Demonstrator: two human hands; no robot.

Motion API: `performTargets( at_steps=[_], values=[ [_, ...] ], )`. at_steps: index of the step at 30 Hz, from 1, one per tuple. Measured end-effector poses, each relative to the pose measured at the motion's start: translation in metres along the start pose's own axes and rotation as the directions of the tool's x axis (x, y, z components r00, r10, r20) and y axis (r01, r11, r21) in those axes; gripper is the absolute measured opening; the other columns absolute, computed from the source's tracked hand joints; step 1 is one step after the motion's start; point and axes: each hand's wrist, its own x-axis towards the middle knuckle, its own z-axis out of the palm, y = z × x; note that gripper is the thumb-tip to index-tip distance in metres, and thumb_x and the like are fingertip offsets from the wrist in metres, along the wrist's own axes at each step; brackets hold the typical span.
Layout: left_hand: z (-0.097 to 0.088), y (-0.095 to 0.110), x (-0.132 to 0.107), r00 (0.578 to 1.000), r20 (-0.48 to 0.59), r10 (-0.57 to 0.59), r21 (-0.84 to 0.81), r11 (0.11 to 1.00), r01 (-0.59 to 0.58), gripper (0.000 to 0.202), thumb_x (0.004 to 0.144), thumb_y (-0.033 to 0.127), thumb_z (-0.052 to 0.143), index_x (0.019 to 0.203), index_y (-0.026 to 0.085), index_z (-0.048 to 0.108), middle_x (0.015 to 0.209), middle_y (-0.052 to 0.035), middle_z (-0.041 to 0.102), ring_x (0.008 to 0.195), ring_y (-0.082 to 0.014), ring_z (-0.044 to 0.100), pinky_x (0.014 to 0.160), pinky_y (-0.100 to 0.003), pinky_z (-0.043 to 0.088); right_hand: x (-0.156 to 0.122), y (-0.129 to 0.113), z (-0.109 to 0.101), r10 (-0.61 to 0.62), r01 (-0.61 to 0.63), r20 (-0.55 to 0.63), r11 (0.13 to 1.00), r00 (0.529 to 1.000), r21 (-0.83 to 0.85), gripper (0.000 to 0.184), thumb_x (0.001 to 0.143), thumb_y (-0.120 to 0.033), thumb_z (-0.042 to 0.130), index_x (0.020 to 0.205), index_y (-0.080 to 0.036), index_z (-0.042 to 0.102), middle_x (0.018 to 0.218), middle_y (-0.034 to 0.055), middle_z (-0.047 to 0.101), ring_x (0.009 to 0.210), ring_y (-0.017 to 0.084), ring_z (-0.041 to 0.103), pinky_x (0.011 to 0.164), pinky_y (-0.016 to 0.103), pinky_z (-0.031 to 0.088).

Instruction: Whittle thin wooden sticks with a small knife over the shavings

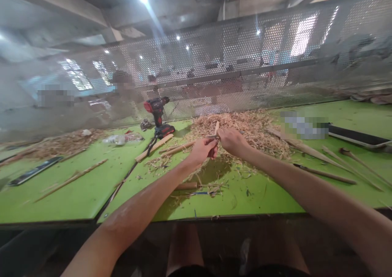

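Note:
Both my hands meet over the wood shavings (248, 124) at the middle of the bench. Closed fingers of my left hand (202, 150) hold a short pale wooden stick (217, 127), whose upper end points up. My right hand (232, 141) is a fist against it, apparently around a small knife; only a thin grey blade (211, 137) shows between the hands. The handle is hidden by my fingers. Under my left forearm lies a short wooden piece (187, 186), beside a thin blue item (199, 193).
A red and black cordless drill (158, 118) stands behind a flat wooden strip (154, 147). Long wooden sticks and a dark-tipped tool (326, 175) lie to the right. Phones (36, 171) and a plastic bag (122, 138) rest leftward. A perforated screen (214, 60) closes the back; people sit beyond.

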Motion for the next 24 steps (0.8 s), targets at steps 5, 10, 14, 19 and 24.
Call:
performTargets(
  at_steps=[5, 10, 14, 19, 24],
  values=[
    [-0.005, -0.005, 0.004, 0.995, 0.039, 0.088, 0.002, 0.996, -0.088, 0.034, 0.097, 0.034, 0.075, 0.073, 0.018, 0.058, 0.06, 0.0036, 0.055, 0.048, -0.0074, 0.052, 0.047, -0.021, 0.035, 0.003, 0.004, -0.004, 0.044, -0.044, -0.004, 0.999, 0.999, 0.017, 0.036, 0.108, -0.005, 0.031, 0.113, -0.006, 0.066, 0.107, 0.0206, 0.072, 0.086, 0.023, 0.06, 0.076, 0.033, 0.039],
    [-0.01, -0.011, 0.011, 0.987, 0.113, 0.112, 0.073, 0.99, -0.12, 0.04, 0.095, 0.046, 0.076, 0.074, 0.019, 0.056, 0.059, 0.0042, 0.055, 0.049, -0.0076, 0.052, 0.048, -0.021, 0.037, 0.005, 0.01, 0.002, 0.06, -0.06, -0.044, 0.998, 0.997, -0.001, 0.035, 0.107, -0.005, 0.032, 0.115, -0.006, 0.066, 0.105, 0.021, 0.072, 0.087, 0.025, 0.059, 0.08, 0.035, 0.04],
    [-0.008, -0.006, 0.009, 0.988, 0.126, 0.094, 0.1, 0.989, -0.107, 0.045, 0.092, 0.052, 0.077, 0.072, 0.019, 0.054, 0.059, 0.0051, 0.053, 0.049, -0.0074, 0.051, 0.048, -0.021, 0.037, 0.005, 0.016, 0.007, 0.099, -0.099, -0.084, 0.995, 0.991, 0.005, 0.041, 0.106, -0.006, 0.031, 0.119, -0.01, 0.069, 0.11, 0.0203, 0.072, 0.097, 0.028, 0.061, 0.09, 0.038, 0.041],
    [-0.004, 0.004, 0.003, 0.991, 0.123, 0.054, 0.089, 0.994, -0.065, 0.045, 0.091, 0.048, 0.08, 0.07, 0.019, 0.052, 0.06, 0.0057, 0.05, 0.048, -0.0066, 0.049, 0.048, -0.021, 0.034, 0.005, 0.027, 0.007, 0.145, -0.141, -0.069, 0.988, 0.987, 0.065, 0.042, 0.104, -0.007, 0.033, 0.121, -0.015, 0.071, 0.115, 0.0203, 0.072, 0.104, 0.031, 0.061, 0.097, 0.04, 0.042],
    [-0.008, 0.01, 0.004, 0.987, 0.162, -0.01, 0.068, 0.998, -0.001, 0.037, 0.094, 0.038, 0.08, 0.073, 0.017, 0.058, 0.061, 0.005, 0.05, 0.047, -0.0057, 0.046, 0.047, -0.021, 0.031, 0.007, 0.032, 0.004, 0.164, -0.163, -0.011, 0.986, 0.986, 0.042, 0.043, 0.104, -0.004, 0.031, 0.123, -0.01, 0.069, 0.115, 0.0209, 0.072, 0.1, 0.028, 0.061, 0.094, 0.038, 0.042]
  ],
)
